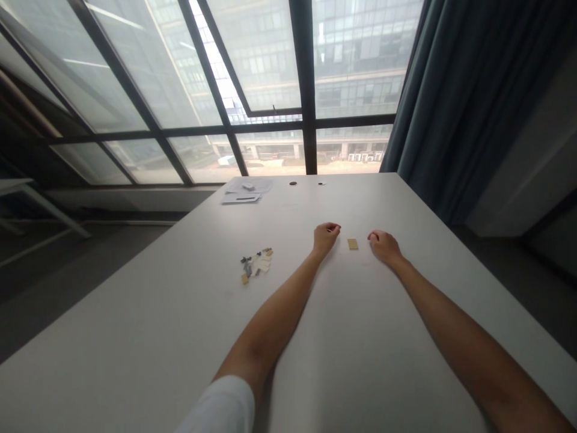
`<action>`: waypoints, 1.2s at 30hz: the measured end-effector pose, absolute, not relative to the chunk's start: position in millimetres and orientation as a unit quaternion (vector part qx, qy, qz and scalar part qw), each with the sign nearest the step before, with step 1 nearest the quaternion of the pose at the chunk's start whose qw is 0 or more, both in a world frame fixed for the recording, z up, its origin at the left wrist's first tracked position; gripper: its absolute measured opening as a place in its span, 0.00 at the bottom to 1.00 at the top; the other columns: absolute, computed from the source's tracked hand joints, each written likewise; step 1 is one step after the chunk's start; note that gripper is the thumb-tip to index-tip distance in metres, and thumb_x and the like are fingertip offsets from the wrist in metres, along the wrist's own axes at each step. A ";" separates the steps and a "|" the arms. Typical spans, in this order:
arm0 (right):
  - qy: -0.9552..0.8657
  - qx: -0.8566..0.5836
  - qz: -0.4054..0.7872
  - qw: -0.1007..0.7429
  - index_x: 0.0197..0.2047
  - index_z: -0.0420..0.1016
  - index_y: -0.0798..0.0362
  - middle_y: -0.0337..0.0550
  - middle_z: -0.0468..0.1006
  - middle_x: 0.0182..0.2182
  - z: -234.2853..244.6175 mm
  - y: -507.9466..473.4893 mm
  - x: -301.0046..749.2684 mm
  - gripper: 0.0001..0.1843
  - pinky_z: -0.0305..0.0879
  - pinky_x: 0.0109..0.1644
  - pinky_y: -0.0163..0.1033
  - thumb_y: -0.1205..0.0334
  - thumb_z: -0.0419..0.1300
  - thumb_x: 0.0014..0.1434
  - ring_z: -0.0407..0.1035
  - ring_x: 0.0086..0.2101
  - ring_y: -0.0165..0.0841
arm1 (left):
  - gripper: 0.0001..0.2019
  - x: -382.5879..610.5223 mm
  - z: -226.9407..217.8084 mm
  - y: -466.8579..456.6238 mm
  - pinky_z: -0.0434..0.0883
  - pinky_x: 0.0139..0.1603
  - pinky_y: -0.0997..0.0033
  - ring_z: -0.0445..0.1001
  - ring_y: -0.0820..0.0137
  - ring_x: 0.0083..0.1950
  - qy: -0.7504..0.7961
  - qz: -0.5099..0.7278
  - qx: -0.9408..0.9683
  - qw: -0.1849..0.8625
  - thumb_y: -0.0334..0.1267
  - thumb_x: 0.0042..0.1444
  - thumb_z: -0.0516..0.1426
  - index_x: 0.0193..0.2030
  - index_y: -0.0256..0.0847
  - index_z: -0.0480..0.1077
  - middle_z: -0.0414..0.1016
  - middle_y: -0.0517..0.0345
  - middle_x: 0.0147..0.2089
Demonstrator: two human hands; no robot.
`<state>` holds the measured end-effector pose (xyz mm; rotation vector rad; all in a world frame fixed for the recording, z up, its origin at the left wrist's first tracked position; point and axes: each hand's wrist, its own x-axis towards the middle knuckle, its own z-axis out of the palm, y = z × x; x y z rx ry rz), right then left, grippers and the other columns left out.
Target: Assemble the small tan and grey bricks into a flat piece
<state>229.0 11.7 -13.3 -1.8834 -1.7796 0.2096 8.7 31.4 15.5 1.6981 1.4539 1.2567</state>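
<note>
Both of my arms stretch out over a white table [360, 361]. My left hand [325, 236] rests on the tabletop with its fingers curled under, holding nothing that I can see. My right hand [383, 243] lies a short way to the right, fingers also curled. Between the two hands, touching neither, sits a small tan studded plate [352, 243]. To the left of my left forearm lies a loose cluster of several small tan, white and dark bricks [256, 263].
Sheets of paper with a small white item on top [246, 189] lie at the table's far edge, near two round cable holes [293, 183]. Large windows stand behind the table, a dark curtain [451, 108] hangs at the right, and another table [18, 186] shows at far left.
</note>
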 end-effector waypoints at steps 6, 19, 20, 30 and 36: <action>-0.668 -0.692 0.072 0.264 0.37 0.80 0.52 0.47 0.83 0.36 -14.9 12.4 229.9 0.18 0.57 0.36 0.35 0.61 0.49 0.63 0.72 0.36 0.35 | 0.11 3.4 54.8 21.6 0.66 0.32 0.75 0.71 0.74 0.31 0.515 0.522 0.609 0.303 0.39 0.56 0.60 0.39 0.35 0.81 0.81 0.54 0.33; -0.670 -0.696 0.075 0.248 0.38 0.82 0.52 0.49 0.83 0.38 -19.6 16.7 234.8 0.18 0.58 0.37 0.36 0.60 0.49 0.62 0.73 0.37 0.38 | 0.14 -131.5 109.7 -25.9 0.64 0.31 0.74 0.68 0.74 0.29 0.552 0.348 0.710 0.265 0.45 0.55 0.62 0.38 0.34 0.82 0.78 0.55 0.30; -0.670 -0.695 0.076 0.250 0.38 0.82 0.52 0.49 0.83 0.38 -20.2 17.0 235.2 0.19 0.58 0.37 0.37 0.60 0.49 0.62 0.73 0.37 0.38 | 0.14 -145.9 111.4 -27.8 0.65 0.32 0.74 0.68 0.74 0.29 0.562 0.340 0.710 0.252 0.45 0.55 0.62 0.38 0.34 0.82 0.79 0.54 0.31; -0.672 -0.692 0.063 0.256 0.37 0.81 0.52 0.49 0.83 0.37 -27.3 21.2 241.5 0.18 0.60 0.37 0.37 0.59 0.49 0.61 0.73 0.36 0.38 | 0.12 -222.9 109.5 -30.6 0.64 0.29 0.74 0.72 0.70 0.29 0.669 0.144 0.689 0.239 0.43 0.39 0.70 0.31 0.39 0.83 0.79 0.56 0.27; -0.677 -0.687 0.061 0.257 0.37 0.81 0.51 0.49 0.83 0.37 -28.0 20.8 243.2 0.18 0.60 0.38 0.37 0.59 0.49 0.61 0.73 0.37 0.39 | 0.11 -227.6 92.8 -21.3 0.68 0.32 0.74 0.75 0.68 0.30 0.738 0.070 0.650 0.169 0.43 0.39 0.71 0.26 0.39 0.81 0.80 0.52 0.27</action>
